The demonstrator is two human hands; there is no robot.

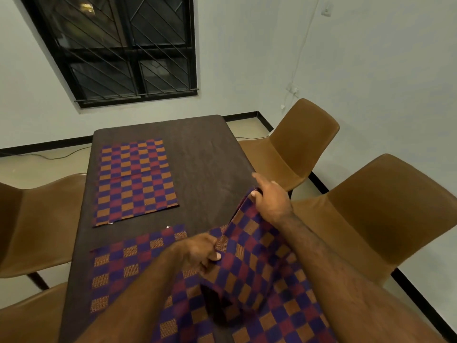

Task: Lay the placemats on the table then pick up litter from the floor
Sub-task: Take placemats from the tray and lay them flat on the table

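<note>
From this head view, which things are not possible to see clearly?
- Floor litter: none visible; table, chairs and arms hide most of the floor.
- Near placemat: its right part lies under the left hand and the held placemat.
- Held placemat: lower part cut off by the bottom edge.
- Outside the window: too dark.

Dark table ran up centre of frame. One checkered placemat lay flat at its upper left; a second placemat lay flat at lower left, partly under the left forearm. Left hand pinched the edge of a third placemat, raised and rumpled at lower centre. Right hand gripped its far corner near the table's right edge. Brown chairs flanked both sides. Barred window at upper left.
</note>
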